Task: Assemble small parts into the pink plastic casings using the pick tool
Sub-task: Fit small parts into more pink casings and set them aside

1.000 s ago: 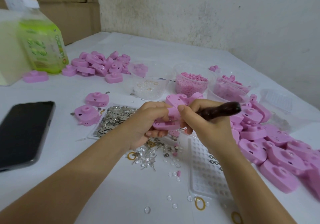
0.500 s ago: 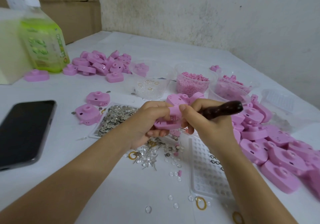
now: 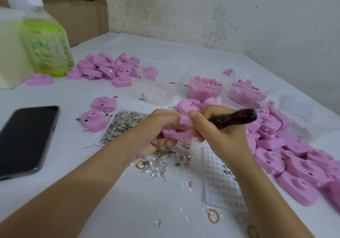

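**Pink casing gripped in both hands above the table centre**

Pink casing (image 3: 176,134) is held clear of the white table (image 3: 82,197), above a scatter of small clear and metal parts (image 3: 160,166). The left hand (image 3: 154,129) grips it from the left side, fingers curled beneath and thumb on top. The right hand (image 3: 222,134) closes around the dark handle of the pick tool (image 3: 237,118), with the thumb pressed against the upper edge of the casing. The tool tip is hidden behind the fingers.

Surrounding layout:
- A shallow tray of silver metal pieces (image 3: 125,125) lies just behind the left hand.
- A clear dimpled tray (image 3: 220,188) lies below the right wrist.
- A large pile of pink casings (image 3: 294,160) occupies the right side; a second pile (image 3: 108,66) sits at the far left.
- Two single casings (image 3: 95,121) rest beside the metal-piece tray.
- Clear cups (image 3: 204,88) stand behind the hands.
- A black phone (image 3: 24,138) lies at the left edge, screen up.
- A green bottle (image 3: 47,46) stands at the far left.
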